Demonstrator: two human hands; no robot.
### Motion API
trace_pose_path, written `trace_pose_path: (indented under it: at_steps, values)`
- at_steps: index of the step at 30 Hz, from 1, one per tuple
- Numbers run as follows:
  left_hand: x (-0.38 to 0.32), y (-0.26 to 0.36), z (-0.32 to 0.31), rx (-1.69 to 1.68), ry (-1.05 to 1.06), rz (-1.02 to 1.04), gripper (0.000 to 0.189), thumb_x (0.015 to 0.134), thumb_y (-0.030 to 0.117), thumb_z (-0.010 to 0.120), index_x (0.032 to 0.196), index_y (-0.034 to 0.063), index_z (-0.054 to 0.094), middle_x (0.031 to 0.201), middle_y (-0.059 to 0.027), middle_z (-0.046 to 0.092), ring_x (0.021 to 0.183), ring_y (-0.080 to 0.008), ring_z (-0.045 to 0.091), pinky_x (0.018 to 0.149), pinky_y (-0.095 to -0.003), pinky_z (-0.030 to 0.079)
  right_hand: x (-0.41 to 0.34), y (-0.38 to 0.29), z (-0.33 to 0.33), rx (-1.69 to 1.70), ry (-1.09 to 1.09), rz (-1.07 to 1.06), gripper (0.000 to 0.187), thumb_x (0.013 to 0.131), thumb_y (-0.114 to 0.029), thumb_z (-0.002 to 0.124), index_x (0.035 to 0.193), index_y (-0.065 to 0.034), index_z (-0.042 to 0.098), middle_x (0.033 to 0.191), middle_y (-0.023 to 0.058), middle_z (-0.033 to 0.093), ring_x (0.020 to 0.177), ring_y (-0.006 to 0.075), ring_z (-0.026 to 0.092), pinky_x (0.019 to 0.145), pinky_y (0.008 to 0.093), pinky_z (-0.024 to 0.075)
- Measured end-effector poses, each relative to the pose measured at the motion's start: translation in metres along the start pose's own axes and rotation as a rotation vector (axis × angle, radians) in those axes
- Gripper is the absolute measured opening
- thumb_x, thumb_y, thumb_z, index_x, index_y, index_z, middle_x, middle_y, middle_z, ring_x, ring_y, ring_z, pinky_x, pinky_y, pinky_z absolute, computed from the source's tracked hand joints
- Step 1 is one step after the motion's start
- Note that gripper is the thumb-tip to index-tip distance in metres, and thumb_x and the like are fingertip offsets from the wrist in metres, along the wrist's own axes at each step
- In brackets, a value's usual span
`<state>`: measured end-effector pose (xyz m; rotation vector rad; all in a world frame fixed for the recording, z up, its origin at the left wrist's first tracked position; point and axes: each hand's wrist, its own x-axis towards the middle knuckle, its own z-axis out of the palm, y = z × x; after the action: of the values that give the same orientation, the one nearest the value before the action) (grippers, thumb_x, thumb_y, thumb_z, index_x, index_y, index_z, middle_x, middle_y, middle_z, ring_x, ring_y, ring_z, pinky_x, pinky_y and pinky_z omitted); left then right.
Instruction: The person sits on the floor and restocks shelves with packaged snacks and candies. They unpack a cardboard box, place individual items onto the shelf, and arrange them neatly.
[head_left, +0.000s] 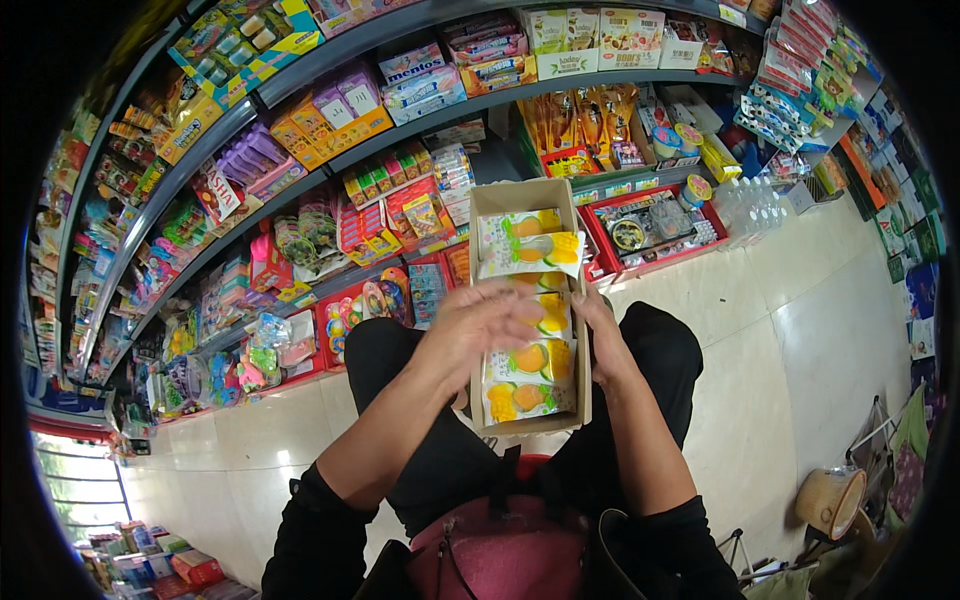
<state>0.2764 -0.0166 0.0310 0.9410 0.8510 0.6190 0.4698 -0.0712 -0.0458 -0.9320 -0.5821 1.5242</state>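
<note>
An open cardboard box (584, 375) is held between my knees, its long side running away from me. Inside lie several white packets (527, 360) printed with yellow and orange fruit. One packet (545, 252) near the far end lies tilted on top of others and reaches the box's right edge. My right hand (602, 330) grips the box's right wall, with its thumb near the rim. Blurred, my left hand (487, 319) is over the left rim and the middle packets, fingers extended and nothing visible in them.
Shelves (480, 97) packed with sweets and snacks curve around the front and left. A red tray (660, 229) of small goods and a pack of clear bottles (748, 210) sit low at front right. A woven basket (830, 501) stands at right on the tiled floor (735, 360).
</note>
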Motion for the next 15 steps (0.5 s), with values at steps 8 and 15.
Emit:
trace_pose_path:
  at_steps: [8,15]
  values:
    - [0.045,-0.005,-0.006,1.784,-0.078,0.675,0.045,0.090,0.020,0.061,0.134,0.0145,0.055,0.142,-0.0159,0.047,0.134,-0.0330,0.041,0.113,-0.0465,0.029,0.003,0.005,0.004,-0.002,-0.032,0.011,0.069,0.092,-0.028,0.054,0.149,-0.0006,0.028,0.140,0.0163,0.047,0.127,0.0238,0.049,0.106,0.0352,0.0391]
    - [0.041,-0.009,-0.034,1.181,0.328,0.905,0.059,0.089,0.021,0.064,0.144,0.0097,0.043,0.144,-0.0151,0.046,0.137,-0.0309,0.038,0.114,-0.0458,0.027,0.001,0.002,0.004,0.018,-0.039,-0.035,0.069,0.091,-0.029,0.054,0.148,0.0001,0.029,0.138,0.0170,0.048,0.125,0.0252,0.050,0.105,0.0363,0.0403]
